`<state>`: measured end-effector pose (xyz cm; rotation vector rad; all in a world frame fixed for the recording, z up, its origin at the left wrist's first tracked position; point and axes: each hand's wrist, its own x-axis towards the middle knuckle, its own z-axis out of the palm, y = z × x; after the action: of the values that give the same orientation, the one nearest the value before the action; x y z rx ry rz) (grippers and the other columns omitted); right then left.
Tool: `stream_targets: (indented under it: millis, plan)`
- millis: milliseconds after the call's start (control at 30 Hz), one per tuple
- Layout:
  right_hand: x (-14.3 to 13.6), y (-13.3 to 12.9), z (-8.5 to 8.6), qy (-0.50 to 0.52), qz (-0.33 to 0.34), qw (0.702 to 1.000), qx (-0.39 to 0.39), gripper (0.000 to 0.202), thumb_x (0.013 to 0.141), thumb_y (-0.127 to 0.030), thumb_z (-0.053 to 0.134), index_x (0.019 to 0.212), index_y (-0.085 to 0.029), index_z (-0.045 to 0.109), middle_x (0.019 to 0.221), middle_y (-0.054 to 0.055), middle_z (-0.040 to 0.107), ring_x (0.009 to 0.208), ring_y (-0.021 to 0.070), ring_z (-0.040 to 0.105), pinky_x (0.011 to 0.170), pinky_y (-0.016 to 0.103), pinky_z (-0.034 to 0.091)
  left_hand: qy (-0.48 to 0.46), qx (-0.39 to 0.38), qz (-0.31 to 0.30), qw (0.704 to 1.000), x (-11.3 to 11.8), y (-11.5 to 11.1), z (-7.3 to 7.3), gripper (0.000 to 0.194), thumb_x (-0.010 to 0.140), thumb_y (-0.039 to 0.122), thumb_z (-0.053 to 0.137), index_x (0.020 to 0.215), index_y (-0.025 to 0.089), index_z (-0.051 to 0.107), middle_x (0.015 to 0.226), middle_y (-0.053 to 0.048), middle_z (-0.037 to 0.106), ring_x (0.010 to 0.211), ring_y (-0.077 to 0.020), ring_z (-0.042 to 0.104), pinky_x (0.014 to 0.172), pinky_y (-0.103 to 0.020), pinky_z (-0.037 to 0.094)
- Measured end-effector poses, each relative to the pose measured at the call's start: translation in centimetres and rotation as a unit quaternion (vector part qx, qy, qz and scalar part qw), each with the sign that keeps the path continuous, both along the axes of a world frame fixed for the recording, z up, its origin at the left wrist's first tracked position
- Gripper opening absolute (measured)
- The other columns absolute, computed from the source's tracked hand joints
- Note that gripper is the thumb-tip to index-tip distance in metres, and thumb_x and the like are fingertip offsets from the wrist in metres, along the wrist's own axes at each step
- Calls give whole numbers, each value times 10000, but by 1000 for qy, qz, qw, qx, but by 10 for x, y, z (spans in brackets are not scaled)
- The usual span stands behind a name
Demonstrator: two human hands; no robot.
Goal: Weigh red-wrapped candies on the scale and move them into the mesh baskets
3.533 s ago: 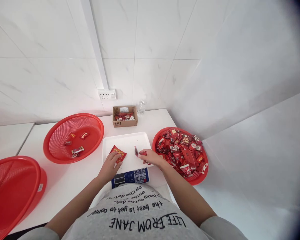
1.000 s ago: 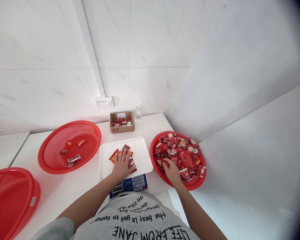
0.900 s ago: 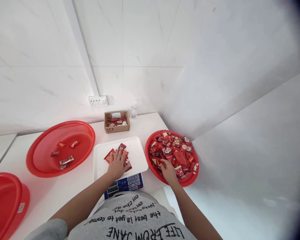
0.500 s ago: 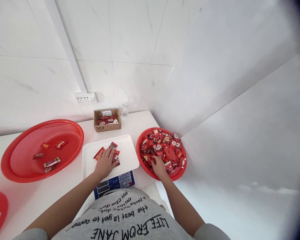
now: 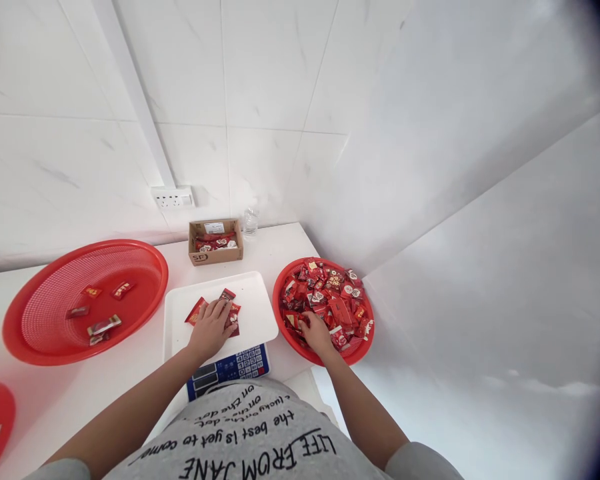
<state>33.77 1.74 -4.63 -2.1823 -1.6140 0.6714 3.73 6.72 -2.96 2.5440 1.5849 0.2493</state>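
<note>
My left hand [image 5: 211, 331] lies over several red wrapped packets [image 5: 195, 311] on the white tray [image 5: 257, 300] of a blue scale [image 5: 230, 368]. Its fingers are spread and rest on the packets. On the right, my right hand [image 5: 316, 331] reaches into a red basket [image 5: 281, 328] heaped with red packets [image 5: 340, 309]. The fingers of that hand curl down at the near left part of the heap, and what lies between them is too small to make out.
A large red basket [image 5: 35, 327] with several packets stands at the left. Behind the tray are a cardboard box [image 5: 216, 257] of packets and a clear bottle [image 5: 251, 222]. Part of another red container [image 5: 3, 413] shows at the lower left edge.
My right hand has shifted very slightly to the left within the basket. My left hand stays on the packets on the tray, almost unmoved.
</note>
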Motion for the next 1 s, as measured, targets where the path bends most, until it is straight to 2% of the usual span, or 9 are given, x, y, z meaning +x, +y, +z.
stream_targets:
  millis: [100,200,333,433,533,667,867,1000]
  plan:
    - [8,8,2,0,-10,1000,17,322,841,-279,402,1062,-146,594,1055,114,612,1003,220,545,889,328,399,-7,-9,-7,1000,1,-3,1,475,836,388,458,1280,220,460,1319,-81,491,1257,-275,361,1077,-492,176]
    - [20,23,3,-38,-37,998,36,378,848,-269,388,1153,-115,550,1162,143,555,1109,229,480,950,331,352,-8,-23,-20,1000,1,-8,2,495,836,395,458,1299,219,444,1338,-64,482,1294,-275,316,1083,-500,164]
    - [29,40,2,-89,-52,995,-5,472,832,-238,419,1283,-101,439,1267,163,470,1183,252,416,973,344,323,-6,-39,-26,999,0,-15,3,519,835,407,458,1306,189,439,1377,-74,435,1325,-284,263,1076,-511,186]
    - [26,46,0,-143,-33,989,-33,530,820,-255,455,1329,-119,390,1298,190,420,1175,296,404,952,383,326,-11,-37,-23,999,-3,-21,4,531,835,419,459,1311,185,436,1390,-81,417,1328,-286,259,1073,-504,204]
    - [21,47,-2,-193,-17,980,-44,516,816,-255,469,1321,-165,414,1318,199,381,1160,322,393,915,407,336,-12,-21,-22,999,-8,-28,5,519,839,439,453,1304,209,451,1408,-75,391,1332,-289,249,1074,-498,203]
    - [20,46,-5,-217,-9,975,-46,468,811,-250,473,1278,-220,464,1285,163,403,1124,300,407,876,374,352,0,-13,-32,999,-17,-35,2,478,841,411,460,1291,250,474,1438,-79,338,1339,-309,224,1064,-525,189]
    - [14,36,-10,-229,10,971,-64,387,828,-188,414,1191,-246,536,1247,120,443,1103,247,425,865,334,346,7,-21,-41,999,-24,-38,-5,483,828,405,491,1300,305,457,1444,-97,321,1337,-327,221,1040,-548,205]
    - [12,28,-13,-194,24,979,-49,375,817,-143,397,1140,-230,565,1218,113,496,1099,235,449,864,332,352,9,-24,-41,999,-25,-38,-8,479,834,394,484,1303,304,452,1452,-101,304,1340,-323,214,1039,-544,209]
